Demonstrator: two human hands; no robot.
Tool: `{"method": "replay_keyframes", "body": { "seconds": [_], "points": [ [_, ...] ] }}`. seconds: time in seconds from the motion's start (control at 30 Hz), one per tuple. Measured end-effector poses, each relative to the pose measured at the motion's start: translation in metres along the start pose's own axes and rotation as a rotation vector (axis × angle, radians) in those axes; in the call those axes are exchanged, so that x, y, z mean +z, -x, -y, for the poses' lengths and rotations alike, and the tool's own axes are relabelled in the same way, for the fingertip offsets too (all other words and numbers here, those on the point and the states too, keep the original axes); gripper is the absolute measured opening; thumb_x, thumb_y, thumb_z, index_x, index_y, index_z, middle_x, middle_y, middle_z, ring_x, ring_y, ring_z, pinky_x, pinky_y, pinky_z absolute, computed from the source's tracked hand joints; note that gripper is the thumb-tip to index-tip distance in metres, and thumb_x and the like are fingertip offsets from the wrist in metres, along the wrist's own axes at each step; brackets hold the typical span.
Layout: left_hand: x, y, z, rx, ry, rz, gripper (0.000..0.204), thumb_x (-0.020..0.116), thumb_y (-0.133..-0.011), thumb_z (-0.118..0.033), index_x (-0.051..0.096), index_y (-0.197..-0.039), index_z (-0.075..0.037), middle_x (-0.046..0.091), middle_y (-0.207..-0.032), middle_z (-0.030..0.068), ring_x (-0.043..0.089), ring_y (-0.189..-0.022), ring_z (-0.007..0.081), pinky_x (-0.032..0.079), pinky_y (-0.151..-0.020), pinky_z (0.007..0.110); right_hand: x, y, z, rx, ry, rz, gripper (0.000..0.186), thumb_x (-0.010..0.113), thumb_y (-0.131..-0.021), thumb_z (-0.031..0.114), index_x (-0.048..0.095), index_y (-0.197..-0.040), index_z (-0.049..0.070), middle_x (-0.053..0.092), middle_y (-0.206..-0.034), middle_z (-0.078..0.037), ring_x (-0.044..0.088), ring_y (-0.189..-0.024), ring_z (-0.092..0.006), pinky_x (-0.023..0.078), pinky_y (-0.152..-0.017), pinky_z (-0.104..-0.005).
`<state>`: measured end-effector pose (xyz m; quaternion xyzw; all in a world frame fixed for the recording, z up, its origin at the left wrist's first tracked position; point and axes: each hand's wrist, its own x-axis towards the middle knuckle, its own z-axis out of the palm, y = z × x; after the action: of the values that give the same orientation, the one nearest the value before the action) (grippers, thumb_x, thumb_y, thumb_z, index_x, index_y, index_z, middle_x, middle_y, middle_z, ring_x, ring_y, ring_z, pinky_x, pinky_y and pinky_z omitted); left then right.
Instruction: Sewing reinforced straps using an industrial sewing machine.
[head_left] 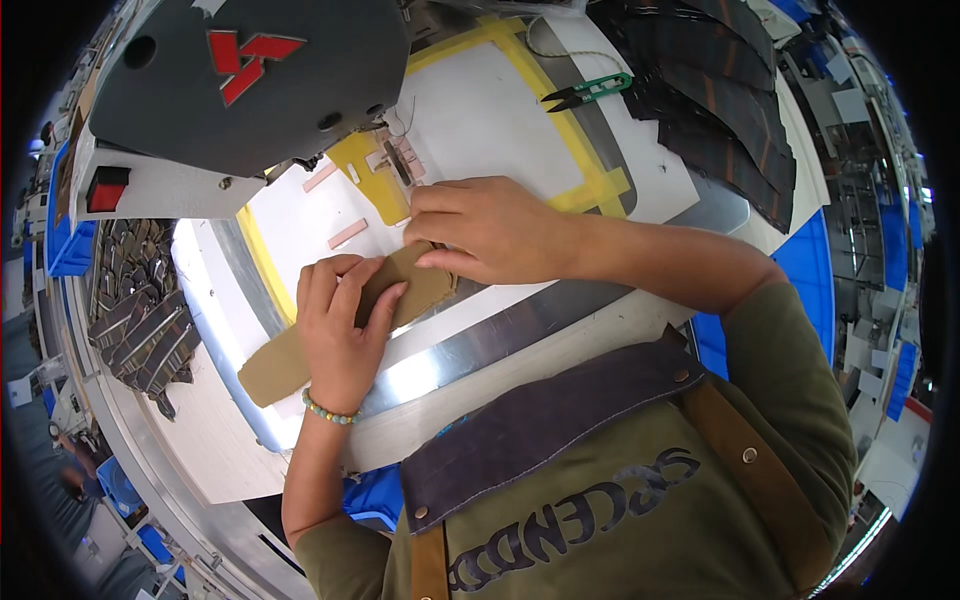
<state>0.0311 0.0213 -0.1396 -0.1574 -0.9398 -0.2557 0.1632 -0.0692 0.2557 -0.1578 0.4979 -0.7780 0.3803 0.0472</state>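
My left hand [338, 330], with a beaded bracelet at the wrist, grips a long khaki fabric piece [275, 370] lying diagonally across the white work plate. Its fingers curl over the fabric. My right hand [492, 228] holds the upper right end of the same piece, thumb pressed on it and fingers bent. Just beyond that hand are the sewing machine's needle area [398, 160] and a yellow guide piece [360, 185]. Two small pink strips [348, 234] lie on the plate above my left hand. Part of the fabric is hidden under my fingers.
The dark machine head [250, 140] fills the upper left. Green thread snips [600, 88] and dark striped pieces [720, 120] lie at upper right. A pile of striped pieces [140, 330] sits left. Blue bins [810, 280] flank the table. Another person [75, 475] is at far left.
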Motion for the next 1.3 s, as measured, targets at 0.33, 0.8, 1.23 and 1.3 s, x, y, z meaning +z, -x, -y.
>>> {"method": "replay_keyframes", "body": {
  "seconds": [0.33,0.8,1.23,1.3],
  "points": [
    [-0.0011,-0.0021,-0.0002,-0.109,0.142,0.004,0.036,0.089,-0.079,0.0,0.075,-0.112,-0.002,0.068,-0.108,0.0108,0.065,-0.102,0.0278,0.055,-0.089,0.037,0.0022,0.0015,0.001,0.005,-0.024,0.021,0.02,0.077,-0.096,0.023,0.068,-0.106,0.008,0.064,-0.109,-0.01,0.068,-0.095,-0.032,0.057,-0.081,-0.0434],
    [-0.0007,-0.002,0.0016,-0.102,0.172,0.007,0.035,0.09,-0.079,-0.004,0.075,-0.111,-0.002,0.067,-0.106,0.0109,0.064,-0.098,0.0293,0.055,-0.083,0.039,0.0029,0.002,0.0026,-0.02,0.03,0.08,0.016,0.073,-0.098,0.022,0.069,-0.103,0.006,0.063,-0.108,-0.007,0.069,-0.102,-0.0287,0.059,-0.085,-0.0428],
    [0.0014,0.0003,-0.0001,0.001,0.115,-0.044,0.037,0.089,-0.078,-0.001,0.073,-0.112,-0.002,0.07,-0.109,0.0117,0.067,-0.101,0.0309,0.056,-0.085,0.041,0.0033,0.0014,0.0037,-0.011,0.029,0.017,0.019,0.076,-0.095,0.021,0.069,-0.107,0.008,0.064,-0.109,-0.008,0.069,-0.1,-0.0276,0.059,-0.083,-0.0406],
    [0.0013,0.0,0.0012,0.009,0.115,-0.045,0.038,0.089,-0.079,-0.001,0.073,-0.113,-0.002,0.07,-0.11,0.0121,0.067,-0.101,0.031,0.057,-0.085,0.041,0.004,0.0008,0.0039,-0.018,0.009,-0.009,0.019,0.079,-0.093,0.018,0.068,-0.106,0.008,0.064,-0.108,-0.008,0.069,-0.094,-0.0289,0.058,-0.08,-0.0414]
  ]
}}
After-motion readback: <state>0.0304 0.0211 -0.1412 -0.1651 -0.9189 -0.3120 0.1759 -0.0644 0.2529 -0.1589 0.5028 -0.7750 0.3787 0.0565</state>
